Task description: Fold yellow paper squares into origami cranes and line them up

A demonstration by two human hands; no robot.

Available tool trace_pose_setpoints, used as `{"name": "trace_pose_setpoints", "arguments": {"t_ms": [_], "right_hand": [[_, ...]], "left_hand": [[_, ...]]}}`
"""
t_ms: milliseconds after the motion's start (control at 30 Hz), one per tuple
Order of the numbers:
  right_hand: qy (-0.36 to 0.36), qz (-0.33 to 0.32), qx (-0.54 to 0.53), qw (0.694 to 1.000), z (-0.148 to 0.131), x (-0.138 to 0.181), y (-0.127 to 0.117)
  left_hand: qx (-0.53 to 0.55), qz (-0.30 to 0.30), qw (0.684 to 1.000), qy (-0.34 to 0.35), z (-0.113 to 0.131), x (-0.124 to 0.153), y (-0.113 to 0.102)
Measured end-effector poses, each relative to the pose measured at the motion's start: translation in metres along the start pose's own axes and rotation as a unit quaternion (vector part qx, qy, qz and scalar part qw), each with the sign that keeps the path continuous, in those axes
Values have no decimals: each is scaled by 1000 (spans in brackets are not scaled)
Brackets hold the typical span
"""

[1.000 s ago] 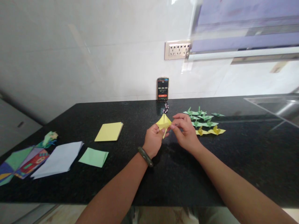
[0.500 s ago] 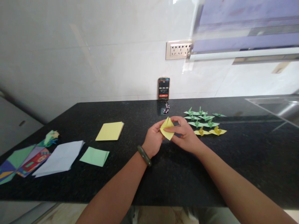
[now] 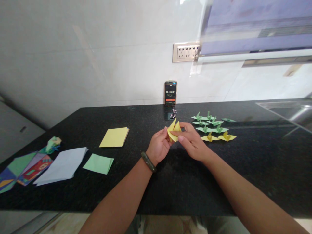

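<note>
Between my two hands, above the black counter [image 3: 185, 191], is a folded piece of yellow origami paper [image 3: 173, 131] with pointed flaps spread apart at the top. My left hand [image 3: 159, 147] pinches its left side between thumb and fingers; a dark green bangle is on that wrist. My right hand [image 3: 192, 140] grips the right side, with a finger lying across the paper's front. Just right of that hand stand two yellow paper cranes [image 3: 227, 136], and behind them several green paper cranes [image 3: 206, 129] in rows.
A phone [image 3: 170, 93] showing a timer leans on the wall, a beaded strap [image 3: 173, 113] before it. To the left lie a yellow paper stack [image 3: 114, 137], green sheets [image 3: 98, 163], white sheets [image 3: 62, 166] and colourful printed pieces [image 3: 34, 169]. A sink [image 3: 292, 112] is at far right.
The yellow paper has turned in my hands and its flaps have spread wider apart. My right thumb has moved up onto the paper's lower right edge.
</note>
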State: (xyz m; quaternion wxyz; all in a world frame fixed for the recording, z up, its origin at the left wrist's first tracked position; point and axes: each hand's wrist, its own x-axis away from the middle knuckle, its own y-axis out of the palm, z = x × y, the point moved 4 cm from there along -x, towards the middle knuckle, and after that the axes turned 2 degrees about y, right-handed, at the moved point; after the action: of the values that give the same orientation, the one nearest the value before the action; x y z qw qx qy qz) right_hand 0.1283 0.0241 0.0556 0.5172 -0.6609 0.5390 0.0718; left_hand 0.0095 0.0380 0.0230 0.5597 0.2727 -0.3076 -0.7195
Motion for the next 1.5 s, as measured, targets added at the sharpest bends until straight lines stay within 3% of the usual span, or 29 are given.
{"name": "trace_pose_setpoints", "arguments": {"t_ms": [133, 633, 733, 833, 933, 1167, 1500], "right_hand": [[38, 27, 4, 999, -1, -3, 2], [11, 42, -20, 999, -12, -3, 3], [66, 87, -61, 992, -7, -2, 5], [182, 140, -111, 967, 7, 1, 8], [244, 145, -126, 951, 17, 3, 11], [275, 147, -77, 947, 19, 3, 6], [291, 155, -98, 939, 23, 7, 13]], "left_hand": [[-3, -9, 1000, -19, -5, -1, -4], [-39, -31, 999, 1, -3, 2, 2], [-46, -21, 999, 15, -4, 1, 1], [-73, -15, 997, 21, -6, 1, -1], [-104, -17, 994, 15, -10, 2, -2], [-238, -19, 971, 23, -12, 2, -6], [-367, -13, 928, 55, -9, 1, -11]]}}
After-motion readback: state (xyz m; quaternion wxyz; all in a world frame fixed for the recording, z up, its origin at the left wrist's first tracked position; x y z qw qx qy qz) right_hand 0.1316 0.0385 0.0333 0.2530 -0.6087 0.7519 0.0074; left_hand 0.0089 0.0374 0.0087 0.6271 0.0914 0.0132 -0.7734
